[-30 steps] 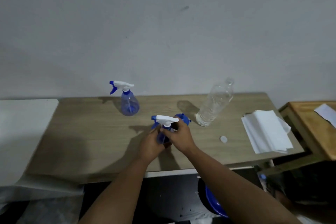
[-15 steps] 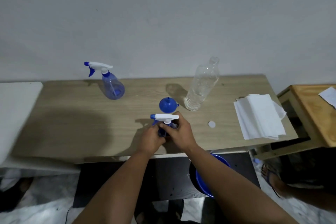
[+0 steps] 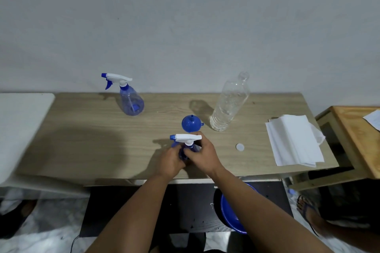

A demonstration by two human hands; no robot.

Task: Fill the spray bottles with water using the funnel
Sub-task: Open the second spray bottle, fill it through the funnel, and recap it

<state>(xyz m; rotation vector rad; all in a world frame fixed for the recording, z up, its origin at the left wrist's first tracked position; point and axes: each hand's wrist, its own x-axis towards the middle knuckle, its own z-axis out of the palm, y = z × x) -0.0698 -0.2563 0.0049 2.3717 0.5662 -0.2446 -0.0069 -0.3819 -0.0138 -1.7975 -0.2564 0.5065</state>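
Note:
A small blue spray bottle (image 3: 186, 140) with a white trigger head stands near the table's front edge. My left hand (image 3: 171, 161) wraps its body, mostly hiding it. My right hand (image 3: 202, 155) grips its neck and collar just under the head. Behind it a blue funnel (image 3: 191, 123) lies mouth down on the wooden table (image 3: 82, 135). A clear plastic water bottle (image 3: 230, 102), uncapped, stands to the right of the funnel. Its white cap (image 3: 239, 147) lies on the table. A second blue spray bottle (image 3: 130, 98) stands at the back left.
A stack of white paper towels (image 3: 294, 141) lies at the table's right end. A blue basin (image 3: 232, 211) sits on the floor under the front edge. A wooden stool (image 3: 353, 135) stands to the right, a white surface (image 3: 18, 127) to the left. A foot (image 3: 308, 211) shows at lower right.
Both hands stay on the near spray bottle. The camera has tilted down and shifted, so the table sits lower and the funnel now shows clear of the hands.

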